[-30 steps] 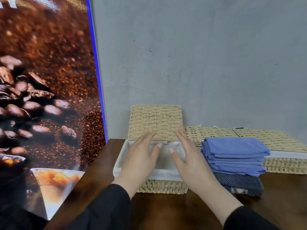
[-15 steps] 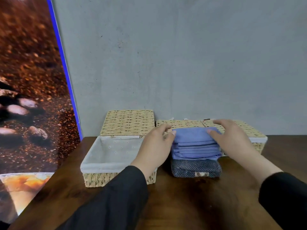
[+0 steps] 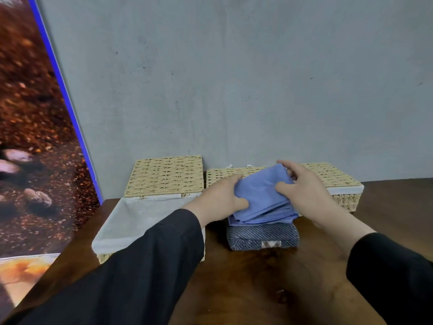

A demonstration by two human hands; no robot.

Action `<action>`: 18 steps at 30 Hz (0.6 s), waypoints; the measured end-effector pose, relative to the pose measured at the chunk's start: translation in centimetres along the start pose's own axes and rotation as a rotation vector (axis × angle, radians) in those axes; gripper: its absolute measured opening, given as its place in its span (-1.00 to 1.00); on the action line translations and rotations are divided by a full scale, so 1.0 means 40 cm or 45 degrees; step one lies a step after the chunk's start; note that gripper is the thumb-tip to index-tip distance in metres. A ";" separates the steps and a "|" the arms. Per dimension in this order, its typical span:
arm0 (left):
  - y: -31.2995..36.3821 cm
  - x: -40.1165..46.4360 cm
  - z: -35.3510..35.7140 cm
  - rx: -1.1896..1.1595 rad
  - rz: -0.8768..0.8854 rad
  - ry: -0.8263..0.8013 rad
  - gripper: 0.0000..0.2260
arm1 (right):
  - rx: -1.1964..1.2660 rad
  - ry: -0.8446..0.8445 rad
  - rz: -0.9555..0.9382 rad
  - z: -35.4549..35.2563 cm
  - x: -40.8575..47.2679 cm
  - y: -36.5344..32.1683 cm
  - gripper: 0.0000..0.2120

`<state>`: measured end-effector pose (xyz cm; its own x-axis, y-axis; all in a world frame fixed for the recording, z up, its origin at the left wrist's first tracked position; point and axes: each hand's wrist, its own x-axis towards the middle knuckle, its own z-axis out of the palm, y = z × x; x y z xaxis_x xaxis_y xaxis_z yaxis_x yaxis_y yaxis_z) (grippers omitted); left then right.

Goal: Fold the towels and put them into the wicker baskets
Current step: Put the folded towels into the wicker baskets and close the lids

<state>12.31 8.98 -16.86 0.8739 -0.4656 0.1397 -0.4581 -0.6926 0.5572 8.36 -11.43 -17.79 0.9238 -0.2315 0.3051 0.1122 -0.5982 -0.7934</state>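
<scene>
Right now both hands are on the folded blue towels (image 3: 262, 198), the top part of a stack standing on the wooden surface (image 3: 257, 289) at about twelve o'clock from the viewer. The left hand (image 3: 218, 199) grips the stack's left end, thumb under and fingers (image 3: 236, 178) curled over the top; the right hand (image 3: 304, 191) grips the right end the same way, thumb pressed into the cloth. The top layers are tilted, far edge raised. Beneath them lies a dark striped towel (image 3: 262, 236), untouched.

The open wicker basket (image 3: 103, 242), white-lined with its lid (image 3: 164, 175) propped upright against the wall, sits at ten o'clock, just beside the stack. Two closed baskets (image 3: 332, 177) stand at one o'clock, right behind the towels.

My worry is the folds. The lower blue layers seem to be sliding out at the front edge, though the wide lens makes it hard to say how many layers the fingers actually hold. If only the top ones are caught, the rest could fan open or drop on the way across. The left sleeve (image 3: 145, 266) already crosses over the basket's near right corner, so the forearm could drag on the liner rim.

Room is tight toward twelve o'clock, with baskets and wall close behind. Toward six o'clock the surface is open, so lifting up and back before swinging to ten o'clock looks the safer path.
</scene>
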 end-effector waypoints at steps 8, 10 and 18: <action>0.002 -0.040 -0.081 -0.753 0.018 0.163 -0.65 | 0.360 0.187 -0.389 -0.008 -0.034 -0.171 -0.51; -0.005 -0.077 -0.098 -0.913 -0.002 0.273 -0.64 | 0.469 0.138 -0.256 0.023 -0.044 -0.209 -0.34; -0.159 -0.284 -0.126 -0.920 -0.083 0.795 -0.81 | 0.767 -0.396 0.137 0.194 -0.116 -0.280 -0.76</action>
<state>6.10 21.46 -17.87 0.9188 0.0847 0.3854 -0.3768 -0.1021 0.9207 5.68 2.30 -14.39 0.9933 0.0196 0.1140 0.1146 -0.0320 -0.9929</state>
